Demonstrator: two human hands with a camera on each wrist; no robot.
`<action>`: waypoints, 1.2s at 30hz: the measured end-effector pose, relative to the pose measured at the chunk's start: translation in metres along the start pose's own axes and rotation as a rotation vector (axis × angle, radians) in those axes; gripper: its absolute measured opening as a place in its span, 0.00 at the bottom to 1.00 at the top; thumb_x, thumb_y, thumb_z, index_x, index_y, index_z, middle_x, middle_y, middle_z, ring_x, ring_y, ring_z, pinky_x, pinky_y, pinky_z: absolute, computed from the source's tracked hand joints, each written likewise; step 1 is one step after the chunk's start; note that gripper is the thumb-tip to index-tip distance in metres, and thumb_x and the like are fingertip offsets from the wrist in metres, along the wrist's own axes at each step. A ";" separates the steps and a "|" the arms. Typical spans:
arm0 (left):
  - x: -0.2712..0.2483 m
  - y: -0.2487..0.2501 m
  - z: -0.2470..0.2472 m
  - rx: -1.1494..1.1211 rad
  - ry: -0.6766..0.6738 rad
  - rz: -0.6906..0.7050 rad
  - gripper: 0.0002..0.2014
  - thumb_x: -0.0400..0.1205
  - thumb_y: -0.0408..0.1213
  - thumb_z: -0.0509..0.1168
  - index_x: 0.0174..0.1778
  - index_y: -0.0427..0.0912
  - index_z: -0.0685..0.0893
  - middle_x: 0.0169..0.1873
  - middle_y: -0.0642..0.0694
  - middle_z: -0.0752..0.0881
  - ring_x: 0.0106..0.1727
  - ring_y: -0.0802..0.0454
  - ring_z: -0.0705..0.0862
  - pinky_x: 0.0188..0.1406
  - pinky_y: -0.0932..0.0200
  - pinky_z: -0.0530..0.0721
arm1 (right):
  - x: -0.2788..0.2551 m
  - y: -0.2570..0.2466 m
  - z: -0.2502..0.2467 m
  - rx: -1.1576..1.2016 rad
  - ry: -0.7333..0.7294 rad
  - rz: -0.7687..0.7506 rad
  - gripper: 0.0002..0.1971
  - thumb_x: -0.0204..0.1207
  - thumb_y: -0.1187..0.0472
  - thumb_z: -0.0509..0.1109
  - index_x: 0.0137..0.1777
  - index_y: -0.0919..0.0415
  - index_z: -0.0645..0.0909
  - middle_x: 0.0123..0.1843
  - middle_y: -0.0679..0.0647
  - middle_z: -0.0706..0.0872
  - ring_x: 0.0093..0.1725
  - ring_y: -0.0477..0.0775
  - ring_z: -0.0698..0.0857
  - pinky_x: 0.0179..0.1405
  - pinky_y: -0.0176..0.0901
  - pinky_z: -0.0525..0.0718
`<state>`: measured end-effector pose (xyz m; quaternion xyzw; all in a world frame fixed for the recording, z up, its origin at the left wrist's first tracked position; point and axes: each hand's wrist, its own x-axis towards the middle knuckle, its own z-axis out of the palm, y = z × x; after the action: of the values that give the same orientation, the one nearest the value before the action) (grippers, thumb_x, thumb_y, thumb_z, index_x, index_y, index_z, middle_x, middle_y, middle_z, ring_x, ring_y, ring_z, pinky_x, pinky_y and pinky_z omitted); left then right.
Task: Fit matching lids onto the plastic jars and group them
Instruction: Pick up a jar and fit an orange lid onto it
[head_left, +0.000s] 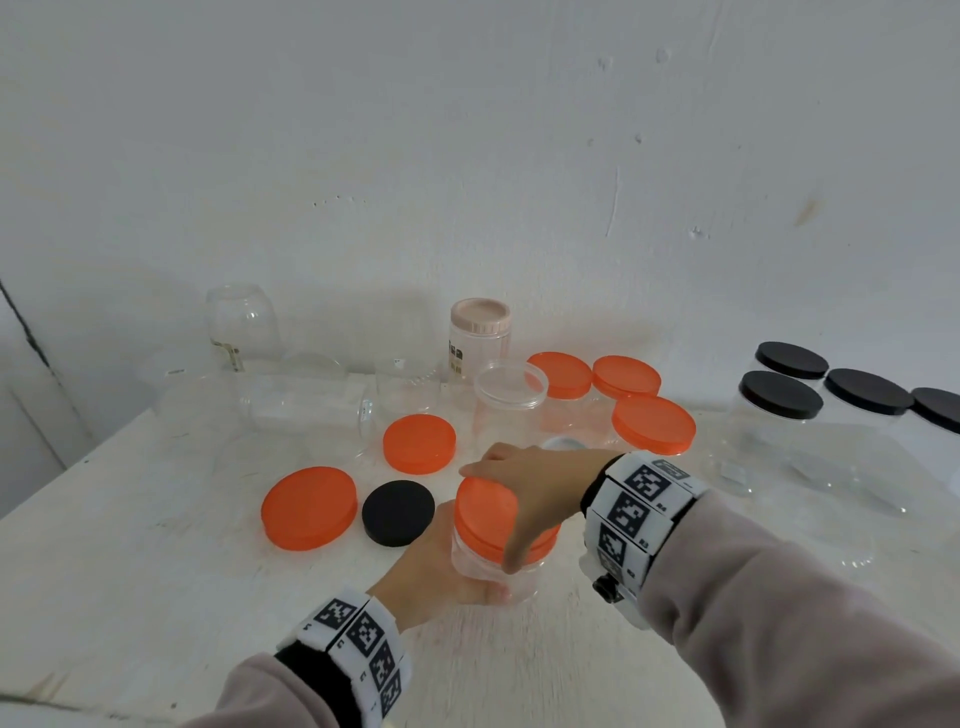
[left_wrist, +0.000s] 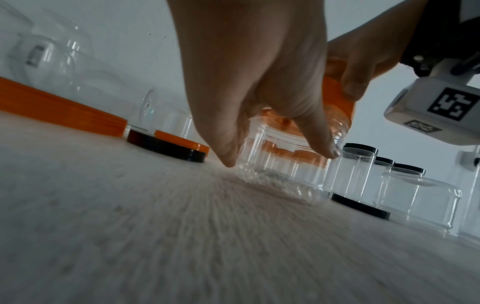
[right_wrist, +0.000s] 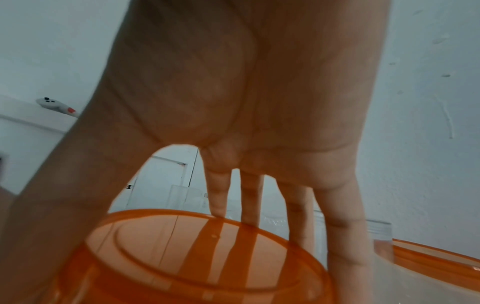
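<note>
Hands worked together on one clear jar (head_left: 493, 569) standing on the white worktop (head_left: 156, 571): the left hand (head_left: 441, 566) wrapped its fingers around the jar's body, while the right hand (head_left: 530, 493) clasped the orange lid (head_left: 485, 512) seated on its mouth. Beside them lay two loose orange lids (head_left: 310, 506) and a black lid (head_left: 398, 512). Black-capped jars (head_left: 779, 410) stood grouped at the right.

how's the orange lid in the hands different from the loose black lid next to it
The orange lid sits tilted on a clear jar, gripped by the right hand while the left hand holds the jar; the black lid lies flat on the table, untouched. The orange lid is translucent, the black opaque. Both are round.
</note>
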<state>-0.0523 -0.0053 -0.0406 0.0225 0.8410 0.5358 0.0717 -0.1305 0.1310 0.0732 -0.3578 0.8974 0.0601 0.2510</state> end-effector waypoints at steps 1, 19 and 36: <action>0.000 -0.001 0.000 0.016 -0.001 -0.010 0.49 0.64 0.43 0.83 0.75 0.55 0.57 0.66 0.61 0.72 0.66 0.64 0.74 0.64 0.66 0.74 | 0.001 -0.001 0.000 -0.012 -0.007 0.000 0.56 0.61 0.42 0.82 0.83 0.38 0.49 0.79 0.42 0.59 0.77 0.57 0.64 0.65 0.56 0.74; -0.003 0.005 0.001 0.037 0.025 -0.022 0.47 0.66 0.43 0.82 0.74 0.56 0.58 0.63 0.63 0.72 0.62 0.66 0.75 0.60 0.72 0.73 | 0.007 -0.002 0.008 0.021 0.000 0.076 0.57 0.55 0.28 0.77 0.81 0.43 0.52 0.73 0.46 0.63 0.72 0.59 0.71 0.62 0.59 0.78; -0.003 0.004 0.001 0.024 0.032 -0.021 0.44 0.64 0.44 0.83 0.69 0.60 0.62 0.60 0.65 0.75 0.58 0.70 0.78 0.49 0.77 0.75 | 0.006 -0.009 0.005 -0.003 -0.080 0.122 0.59 0.55 0.34 0.80 0.80 0.32 0.44 0.78 0.49 0.60 0.76 0.62 0.67 0.66 0.66 0.75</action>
<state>-0.0491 -0.0033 -0.0368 0.0060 0.8486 0.5252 0.0634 -0.1259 0.1224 0.0666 -0.3001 0.9068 0.0906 0.2819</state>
